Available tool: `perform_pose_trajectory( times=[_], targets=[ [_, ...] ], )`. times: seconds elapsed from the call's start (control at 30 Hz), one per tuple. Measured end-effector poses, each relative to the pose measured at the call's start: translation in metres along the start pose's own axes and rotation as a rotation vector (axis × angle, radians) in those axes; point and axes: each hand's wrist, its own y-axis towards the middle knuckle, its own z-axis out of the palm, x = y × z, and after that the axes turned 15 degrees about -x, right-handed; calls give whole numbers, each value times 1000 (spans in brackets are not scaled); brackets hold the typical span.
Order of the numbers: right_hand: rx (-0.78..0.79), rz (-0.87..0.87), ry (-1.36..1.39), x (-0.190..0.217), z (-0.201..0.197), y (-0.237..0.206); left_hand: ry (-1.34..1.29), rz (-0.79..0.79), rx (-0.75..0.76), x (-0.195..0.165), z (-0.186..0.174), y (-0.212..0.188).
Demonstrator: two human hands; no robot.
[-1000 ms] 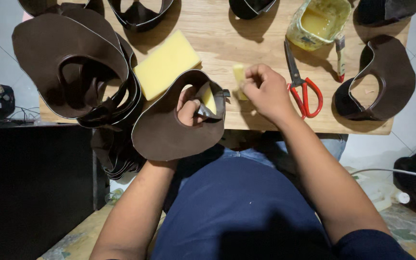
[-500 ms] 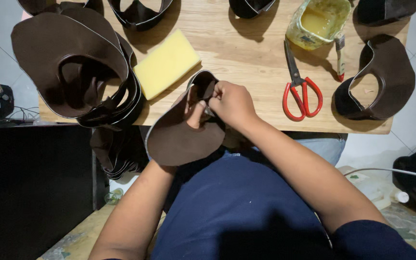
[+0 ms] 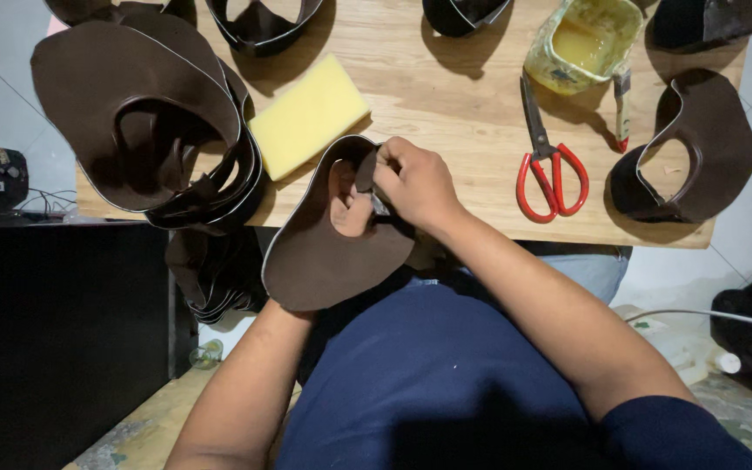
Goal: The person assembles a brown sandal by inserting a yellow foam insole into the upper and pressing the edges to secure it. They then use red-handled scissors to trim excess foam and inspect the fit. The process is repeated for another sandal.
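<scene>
Brown leather upper sits at the near table edge, half overhanging the lap. Left hand comes up from underneath, fingers poking through the cutout, curled against the inner edge. Right hand is over the top, wrist bent, fingertips pinched together on the cutout rim, just touching the left fingers. Yellow sponge just left of the fingers; stack of uppers further left. Red scissors to the right, glue tub beyond them on the wooden table.
</scene>
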Motion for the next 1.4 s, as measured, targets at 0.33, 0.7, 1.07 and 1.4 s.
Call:
perform_pose_trajectory(
  times=[0.33, 0.7, 1.07, 1.4],
  targets=[
    [238, -66, -101, 5, -5, 13, -216, -55, 6, -34, -28, 15],
    [140, -132, -223, -11, -5, 1, -884, -717, 184, 10, 12, 13],
    [187, 162, 29, -21, -27, -1, -755, -646, 114, -22, -13, 18],
    [-96, -258, -25, -14, -5, -5, -483, -139, 113, -32, -26, 20]
  ],
)
